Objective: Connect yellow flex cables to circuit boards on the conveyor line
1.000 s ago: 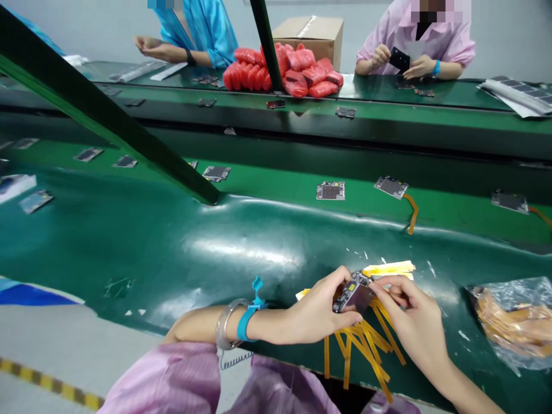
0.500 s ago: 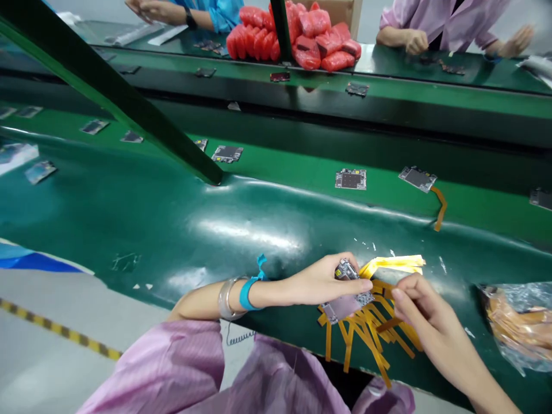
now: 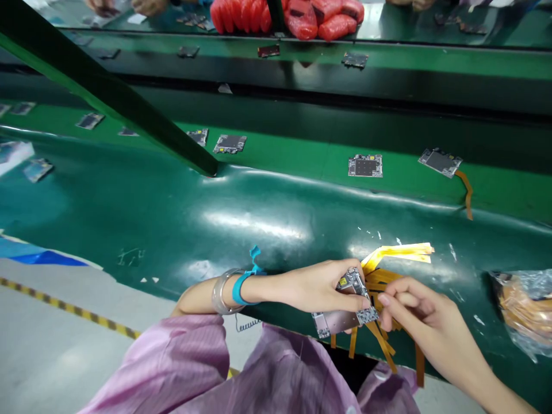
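Note:
My left hand (image 3: 330,286) grips a circuit board (image 3: 338,323) by its edges, thumb across its face, the board tilted above the table's near edge. At the board's right edge, my right hand (image 3: 416,310) has thumb and forefinger pinched on an orange ribbon cable (image 3: 420,365), whose tail hangs below the palm; its tip at the board is hidden by the fingers. Under and behind both hands lies a fanned pile of orange ribbon cables (image 3: 382,277). A brighter yellow bundle of strips (image 3: 405,250) sticks out to the right.
Several circuit boards (image 3: 365,165) lie on the green conveyor belt (image 3: 297,155), one board (image 3: 440,161) with a ribbon cable attached. A plastic bag of cables (image 3: 524,310) rests at right. A green post (image 3: 142,115) slants across the left. Red wrapped bundles (image 3: 302,17) and co-workers' hands (image 3: 149,6) are opposite.
My right hand has moved left to the board's edge with the ribbon cable. My view has tilted down. The nearer belt boards at right have shifted right.

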`<state>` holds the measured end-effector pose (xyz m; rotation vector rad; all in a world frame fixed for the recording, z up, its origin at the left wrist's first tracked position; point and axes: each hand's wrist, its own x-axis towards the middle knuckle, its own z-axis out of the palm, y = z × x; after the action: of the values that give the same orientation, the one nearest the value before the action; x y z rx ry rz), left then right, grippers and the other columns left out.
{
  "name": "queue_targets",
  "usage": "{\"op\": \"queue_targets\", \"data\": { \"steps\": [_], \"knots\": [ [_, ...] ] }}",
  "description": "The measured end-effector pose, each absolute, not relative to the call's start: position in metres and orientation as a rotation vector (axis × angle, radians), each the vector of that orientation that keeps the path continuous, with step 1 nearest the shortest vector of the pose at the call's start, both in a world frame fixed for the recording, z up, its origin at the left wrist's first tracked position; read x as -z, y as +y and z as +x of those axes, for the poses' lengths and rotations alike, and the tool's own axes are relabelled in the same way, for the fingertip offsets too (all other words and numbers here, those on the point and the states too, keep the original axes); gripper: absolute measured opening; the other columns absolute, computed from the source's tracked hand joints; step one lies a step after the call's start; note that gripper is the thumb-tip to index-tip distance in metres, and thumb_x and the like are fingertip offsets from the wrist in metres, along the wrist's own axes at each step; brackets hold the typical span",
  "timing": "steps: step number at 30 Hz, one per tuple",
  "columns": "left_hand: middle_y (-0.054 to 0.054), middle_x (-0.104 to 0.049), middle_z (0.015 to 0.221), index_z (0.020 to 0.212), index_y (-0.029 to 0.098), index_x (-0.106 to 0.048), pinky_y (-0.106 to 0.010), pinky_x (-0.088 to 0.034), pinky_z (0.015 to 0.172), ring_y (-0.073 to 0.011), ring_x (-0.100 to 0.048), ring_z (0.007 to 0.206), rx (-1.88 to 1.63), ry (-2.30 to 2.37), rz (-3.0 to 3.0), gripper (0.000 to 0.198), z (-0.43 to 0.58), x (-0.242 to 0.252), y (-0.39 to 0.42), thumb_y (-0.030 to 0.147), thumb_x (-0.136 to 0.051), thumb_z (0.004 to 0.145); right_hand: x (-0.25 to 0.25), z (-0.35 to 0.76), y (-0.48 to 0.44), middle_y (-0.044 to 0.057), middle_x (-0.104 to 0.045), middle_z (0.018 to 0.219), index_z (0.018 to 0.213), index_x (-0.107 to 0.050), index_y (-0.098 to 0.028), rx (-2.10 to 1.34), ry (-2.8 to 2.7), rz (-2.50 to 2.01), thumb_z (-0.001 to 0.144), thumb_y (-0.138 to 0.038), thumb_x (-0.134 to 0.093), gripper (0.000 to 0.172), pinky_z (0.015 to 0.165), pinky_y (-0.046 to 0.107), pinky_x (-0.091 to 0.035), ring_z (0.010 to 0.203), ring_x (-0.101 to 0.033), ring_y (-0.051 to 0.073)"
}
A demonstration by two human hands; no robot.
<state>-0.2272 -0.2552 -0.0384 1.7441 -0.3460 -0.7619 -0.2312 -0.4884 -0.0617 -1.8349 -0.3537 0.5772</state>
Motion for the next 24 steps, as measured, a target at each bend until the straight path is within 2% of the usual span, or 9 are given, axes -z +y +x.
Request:
{"op": "queue_targets", "data": {
  "steps": [10, 16, 21, 24],
  "knots": [
    [0.007, -0.048, 0.066, 0.093, 0.018, -0.054, -0.019, -0.033, 0.051, -0.0080, -0.039, 0.057, 0.767, -0.369, 1.813, 0.022, -0.229, 0.039, -0.255, 0.037, -0.065, 0.089, 0.067, -0.231, -0.489, -0.003, -0.069, 0.061, 0.083, -0.058, -0.024, -0.641, -0.401, -1.880, 0.098, -0.047, -0.056, 0.027, 0.066, 0.029, -0.046, 0.060, -0.062, 0.016],
    [0.004, -0.059, 0.076, 0.098, 0.018, -0.061, -0.019, -0.037, 0.054, -0.0090, -0.048, 0.063, 0.802, -0.364, 1.854, 0.022, -0.228, 0.046, -0.255, 0.035, -0.067, 0.085, 0.072, -0.223, -0.485, -0.003, -0.072, 0.064, 0.081, -0.059, -0.025, -0.764, -0.424, -1.846, 0.097, -0.043, -0.057, 0.025, 0.065, 0.029, -0.046, 0.061, -0.062, 0.016],
    [0.006, -0.047, 0.064, 0.079, 0.015, -0.060, -0.019, -0.030, 0.050, -0.0072, -0.039, 0.057, 0.801, -0.375, 1.821, 0.025, -0.224, 0.051, -0.254, 0.039, -0.066, 0.085, 0.074, -0.219, -0.480, -0.003, -0.072, 0.064, 0.081, -0.060, -0.024, -0.784, -0.405, -1.878, 0.095, -0.044, -0.057, 0.024, 0.058, 0.027, -0.043, 0.058, -0.061, 0.016],
    [0.006, -0.046, 0.063, 0.075, 0.015, -0.058, -0.019, -0.029, 0.050, -0.0074, -0.038, 0.059, 0.760, -0.331, 1.835, 0.026, -0.221, 0.058, -0.256, 0.039, -0.067, 0.083, 0.076, -0.218, -0.478, -0.003, -0.073, 0.066, 0.079, -0.060, -0.024, -0.787, -0.419, -1.858, 0.094, -0.043, -0.059, 0.025, 0.063, 0.027, -0.044, 0.062, -0.062, 0.016]
  ]
}}
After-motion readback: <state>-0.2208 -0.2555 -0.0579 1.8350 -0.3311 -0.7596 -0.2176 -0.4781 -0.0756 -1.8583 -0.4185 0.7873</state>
